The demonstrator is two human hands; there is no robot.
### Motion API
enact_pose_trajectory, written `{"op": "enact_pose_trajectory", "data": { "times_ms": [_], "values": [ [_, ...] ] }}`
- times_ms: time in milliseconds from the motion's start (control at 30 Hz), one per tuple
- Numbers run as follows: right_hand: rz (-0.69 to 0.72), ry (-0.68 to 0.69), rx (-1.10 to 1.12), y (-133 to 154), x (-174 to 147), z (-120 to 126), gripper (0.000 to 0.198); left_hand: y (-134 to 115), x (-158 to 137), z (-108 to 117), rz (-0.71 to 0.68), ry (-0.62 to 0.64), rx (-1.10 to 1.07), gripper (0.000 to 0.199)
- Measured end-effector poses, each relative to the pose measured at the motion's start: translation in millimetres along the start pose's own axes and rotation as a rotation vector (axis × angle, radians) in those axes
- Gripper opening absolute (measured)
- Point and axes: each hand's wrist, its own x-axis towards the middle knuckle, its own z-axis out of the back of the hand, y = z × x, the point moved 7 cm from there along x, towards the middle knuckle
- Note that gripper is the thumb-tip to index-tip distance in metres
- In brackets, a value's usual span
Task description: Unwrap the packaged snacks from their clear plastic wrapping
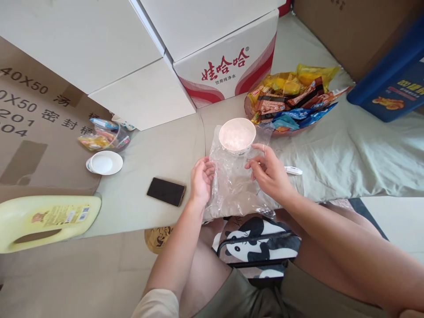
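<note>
On the left of the cloth-covered worktop [132, 176], a white paper bowl [114, 162] lies beside the clear tub of wrapped snacks [107, 138]. Further right, a dark phone [166, 191] lies flat, its long axis slanting down to the right. Next comes the left hand [202, 179], at the left edge of the clear plastic bag [232, 185]; its fingers are curled against the film, and I cannot tell whether they pinch it. The bag lies crumpled in front of the person, its long axis running from the near edge of the worktop away towards the boxes. At its far end sits a pale bowl [237, 134], mouth facing up; whether it is inside or on the film is unclear. The right hand [266, 170] is over the bag's right side, index finger reaching just beside the bowl's rim, thumb apart from it, remaining fingers bent.
</note>
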Motion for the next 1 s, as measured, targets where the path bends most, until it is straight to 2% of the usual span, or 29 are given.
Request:
{"op": "enact_pose_trajectory", "data": {
  "times_ms": [33,100,167,233,300,367,433,467,567,633,700,767,833,867,1000],
  "values": [
    [0.024,-0.007,-0.062,1.7,1.1,1.3,0.037,-0.5,2.4,3.0,0.028,-0.003,-0.03,0.043],
    [0.07,-0.008,-0.175,5.8,2.5,2.2,0.035,-0.3,2.2,1.3,0.063,0.078,-0.02,0.057],
    [0.109,0.025,-0.235,10.0,2.0,-0.8,0.033,4.4,-4.4,-7.0,0.076,0.202,0.077,0.073],
    [0.144,0.079,-0.243,14.0,-0.5,-6.4,0.032,12.4,-11.7,-15.2,0.075,0.272,0.208,0.081],
    [0.162,0.128,-0.227,16.0,-3.6,-11.1,0.031,16.0,-12.4,-16.4,0.041,0.225,0.292,0.072],
    [0.149,0.136,-0.204,14.8,-4.8,-11.0,0.032,14.1,-6.4,-9.2,0.026,0.106,0.299,0.048],
    [0.111,0.097,-0.174,11.2,-3.1,-5.6,0.032,9.9,1.3,3.0,0.061,-0.005,0.268,0.027],
    [0.092,0.064,-0.159,9.3,-1.5,-1.6,0.032,6.6,4.0,9.0,0.073,-0.046,0.246,0.024],
    [0.066,-0.029,-0.122,5.8,2.8,8.1,0.03,-8.2,3.4,17.5,-0.022,-0.089,0.194,0.032],
    [0.073,-0.036,-0.12,5.7,3.1,7.1,0.029,-10.9,-4.1,9.0,-0.088,-0.018,0.222,0.044],
    [0.092,0.001,-0.128,6.5,0.7,0.4,0.027,-4.2,-12.1,-5.8,-0.094,0.077,0.32,0.053],
    [0.107,0.037,-0.131,7.5,-2.8,-6.5,0.024,2.3,-14.7,-15.0,-0.103,0.096,0.408,0.039],
    [0.11,0.024,-0.121,8.3,-4.8,-7.1,0.02,3.5,-9.4,-12.2,-0.103,0.024,0.38,0.018],
    [0.103,-0.002,-0.119,8.3,-4.6,-4.4,0.019,2.9,-4.8,-6.7,-0.084,-0.029,0.315,0.015],
    [0.032,-0.171,-0.073,4.1,2.9,18.9,0.017,-5.2,10.1,23.3,0.052,-0.218,0.005,0.017]
  ]
}}
